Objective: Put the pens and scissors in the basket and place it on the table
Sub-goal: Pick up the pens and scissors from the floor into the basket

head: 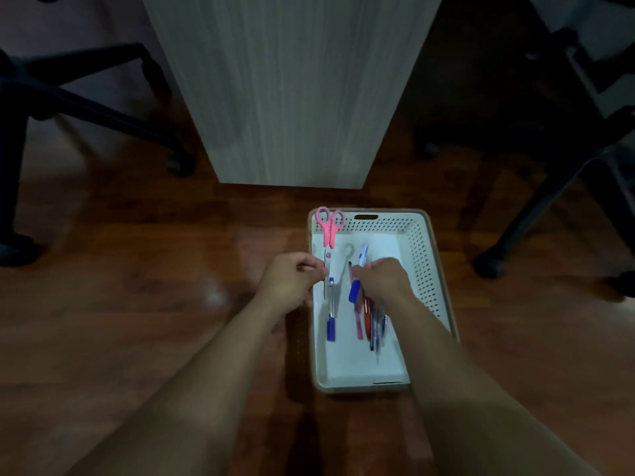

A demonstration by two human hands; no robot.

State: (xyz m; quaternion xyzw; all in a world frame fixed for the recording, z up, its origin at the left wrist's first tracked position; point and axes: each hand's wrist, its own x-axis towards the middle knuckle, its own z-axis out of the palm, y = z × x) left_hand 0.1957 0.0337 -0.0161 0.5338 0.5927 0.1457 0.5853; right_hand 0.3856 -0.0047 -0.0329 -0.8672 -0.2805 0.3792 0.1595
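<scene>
- Basket [421, 255] — white, perforated, on the floor at lower centre-right of frame.
- Left hand [292, 281]: fingers clamped on pink-handled scissors [329, 231] over the basket.
- Right hand [381, 280]: fingers closed around pens [369, 317] inside it.

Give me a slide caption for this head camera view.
Left hand lowers pink scissors and right hand a bundle of pens into the white basket on the floor.

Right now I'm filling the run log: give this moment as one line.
left hand: holds scissors over basket | right hand: gripping pens in basket | basket: on floor
</scene>
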